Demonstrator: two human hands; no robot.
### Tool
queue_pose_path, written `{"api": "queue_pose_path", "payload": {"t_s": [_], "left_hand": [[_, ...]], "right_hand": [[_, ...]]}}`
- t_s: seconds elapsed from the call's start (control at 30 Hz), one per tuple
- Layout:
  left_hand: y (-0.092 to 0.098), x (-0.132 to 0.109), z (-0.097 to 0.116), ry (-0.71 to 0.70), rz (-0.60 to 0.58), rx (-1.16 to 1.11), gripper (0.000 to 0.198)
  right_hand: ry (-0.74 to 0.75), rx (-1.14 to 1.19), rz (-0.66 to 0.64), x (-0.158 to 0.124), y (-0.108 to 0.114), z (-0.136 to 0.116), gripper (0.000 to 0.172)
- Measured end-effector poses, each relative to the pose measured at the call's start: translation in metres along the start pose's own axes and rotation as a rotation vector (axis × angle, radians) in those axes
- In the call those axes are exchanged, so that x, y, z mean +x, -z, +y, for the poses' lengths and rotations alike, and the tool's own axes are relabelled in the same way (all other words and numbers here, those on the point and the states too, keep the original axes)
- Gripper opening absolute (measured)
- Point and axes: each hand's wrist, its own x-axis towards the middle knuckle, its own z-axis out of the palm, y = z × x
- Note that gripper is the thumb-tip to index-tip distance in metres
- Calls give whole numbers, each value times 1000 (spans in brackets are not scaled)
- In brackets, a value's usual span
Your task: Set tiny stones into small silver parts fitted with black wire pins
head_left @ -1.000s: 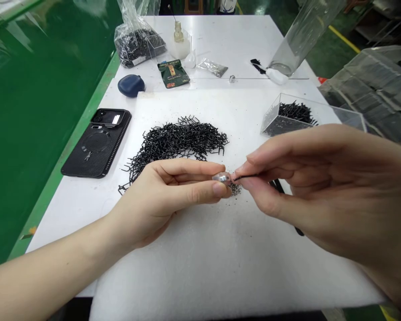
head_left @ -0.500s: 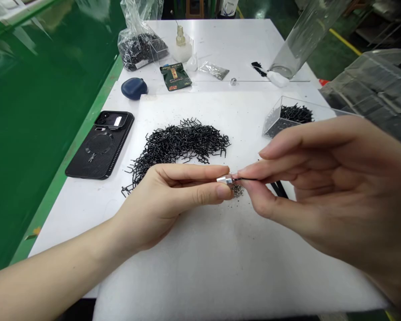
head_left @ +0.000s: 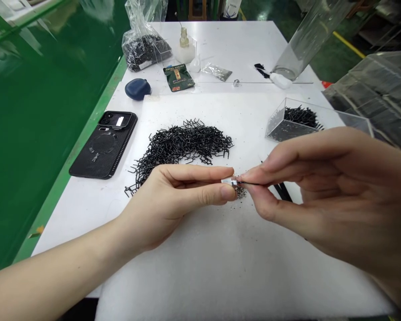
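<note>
Between thumb and fingers, my left hand point(head_left: 183, 191) pinches a small silvery metal fitting point(head_left: 227, 182), which points right. My right hand point(head_left: 307, 187) is closed in a pinch on a thin black piece point(head_left: 249, 183), whose left tip meets the fitting; whether it sits inside cannot be made out. Behind the hands lies a heap of short bent black pieces point(head_left: 187, 140) on the white foam sheet point(head_left: 203, 267). Tiny metallic bits point(head_left: 241, 194) are scattered just below the fingertips. Partly hidden by my right hand are black strips, perhaps tweezers point(head_left: 283, 192).
At left lies a black phone point(head_left: 103, 145), with a dark blue rounded case point(head_left: 138, 89) beyond it. A clear box point(head_left: 277, 127) holds more black pieces at right. Farther back are a plastic bag point(head_left: 145, 51), a green packet point(head_left: 178, 78), a small bottle point(head_left: 184, 40) and a clear cylinder point(head_left: 294, 58).
The view has shifted slightly, so everything sits a little farther right. Both hands keep their pinch, and the fitting appears slightly turned between the left fingers.
</note>
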Motion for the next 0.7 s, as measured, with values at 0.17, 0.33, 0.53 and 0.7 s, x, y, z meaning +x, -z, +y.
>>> {"api": "queue_pose_path", "payload": {"t_s": [0.17,0.33,0.53,0.7], "left_hand": [[1,1,1,5,-5,-73,39],[-2,0,2,21,-23,-76,30],[-1,0,3,57,-23,-55,31],[0,-2,4,66,-16,-31,33]], "right_hand": [[4,44,-6,2,0,1,38],[-35,134,69,-1,-4,6,42],[26,152,49,-4,-9,15,42],[30,175,0,-3,-6,17,39]]}}
